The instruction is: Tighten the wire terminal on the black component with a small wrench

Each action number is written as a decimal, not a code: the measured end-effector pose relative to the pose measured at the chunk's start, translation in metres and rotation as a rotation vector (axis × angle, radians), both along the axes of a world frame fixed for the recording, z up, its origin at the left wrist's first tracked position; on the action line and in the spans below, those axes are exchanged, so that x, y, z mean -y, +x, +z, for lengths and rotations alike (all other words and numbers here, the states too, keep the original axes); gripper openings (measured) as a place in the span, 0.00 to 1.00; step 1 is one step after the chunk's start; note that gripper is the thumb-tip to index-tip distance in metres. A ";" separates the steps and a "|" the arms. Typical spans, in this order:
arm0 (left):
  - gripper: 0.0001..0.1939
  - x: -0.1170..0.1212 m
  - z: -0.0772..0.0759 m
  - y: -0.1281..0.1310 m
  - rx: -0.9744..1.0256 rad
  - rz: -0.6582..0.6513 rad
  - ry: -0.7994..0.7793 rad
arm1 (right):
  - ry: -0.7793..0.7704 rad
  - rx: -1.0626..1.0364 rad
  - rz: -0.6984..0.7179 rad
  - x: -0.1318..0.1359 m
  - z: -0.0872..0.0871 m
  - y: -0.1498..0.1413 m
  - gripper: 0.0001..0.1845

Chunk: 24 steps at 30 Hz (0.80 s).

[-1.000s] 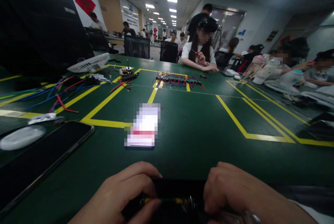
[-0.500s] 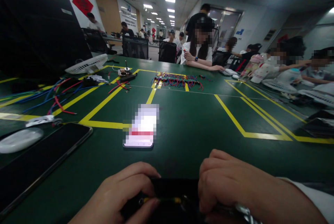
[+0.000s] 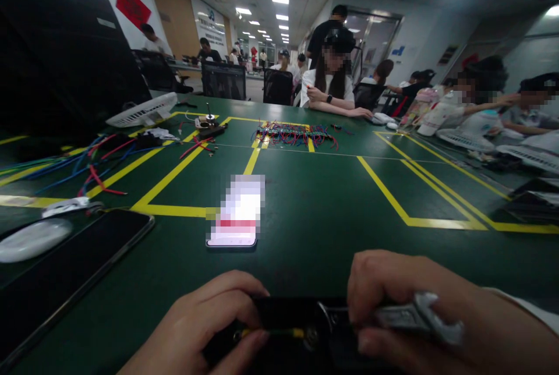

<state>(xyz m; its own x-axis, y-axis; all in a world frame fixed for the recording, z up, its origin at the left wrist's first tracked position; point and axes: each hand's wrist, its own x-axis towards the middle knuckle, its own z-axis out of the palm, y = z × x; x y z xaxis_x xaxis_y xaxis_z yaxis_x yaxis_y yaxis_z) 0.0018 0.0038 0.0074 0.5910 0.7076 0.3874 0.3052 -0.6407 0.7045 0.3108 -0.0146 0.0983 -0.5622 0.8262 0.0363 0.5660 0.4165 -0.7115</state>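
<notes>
We see the green counter (image 3: 305,258), marked with yellow tape, filling most of the view. A large black panel (image 3: 65,37) rises at its left; across it sits a person (image 3: 329,87) in a white top. A dark phone (image 3: 74,270) lies at near left, touching no hand. At the near edge we find the right hand (image 3: 402,285) and the left hand (image 3: 205,319) on either side of a black object (image 3: 297,307), whose full outline we cannot tell. A lit phone (image 3: 238,212) lies just beyond them, and a row of red and blue wires (image 3: 297,135) farther off. The right grip is narrow, closed on a silver wrench (image 3: 410,317), its open end pointing right. The left grip is narrow too, thumb and finger pinching a yellow-and-green lead (image 3: 286,333) over the black object; its right end meets a small round metal fitting (image 3: 311,337).
</notes>
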 end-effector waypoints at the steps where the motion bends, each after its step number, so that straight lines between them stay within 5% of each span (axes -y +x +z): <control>1: 0.12 0.000 -0.001 -0.001 -0.011 -0.011 0.001 | -0.004 -0.002 0.016 0.000 -0.003 -0.001 0.09; 9: 0.11 0.003 -0.001 -0.002 0.007 -0.010 -0.016 | 0.058 0.167 -0.063 -0.007 0.002 -0.039 0.12; 14: 0.11 0.002 0.001 0.000 0.016 0.003 -0.029 | 0.085 0.201 -0.081 0.003 -0.005 -0.028 0.05; 24: 0.09 0.004 -0.003 0.001 0.056 0.023 -0.051 | 0.141 0.142 0.090 0.006 0.000 -0.012 0.18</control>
<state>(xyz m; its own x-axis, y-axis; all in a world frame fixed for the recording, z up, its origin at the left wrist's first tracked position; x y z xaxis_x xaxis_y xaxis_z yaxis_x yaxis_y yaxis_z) 0.0023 -0.0001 0.0045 0.5531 0.7403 0.3821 0.2787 -0.5966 0.7526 0.2990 -0.0207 0.0982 -0.6410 0.7649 0.0630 0.6126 0.5594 -0.5584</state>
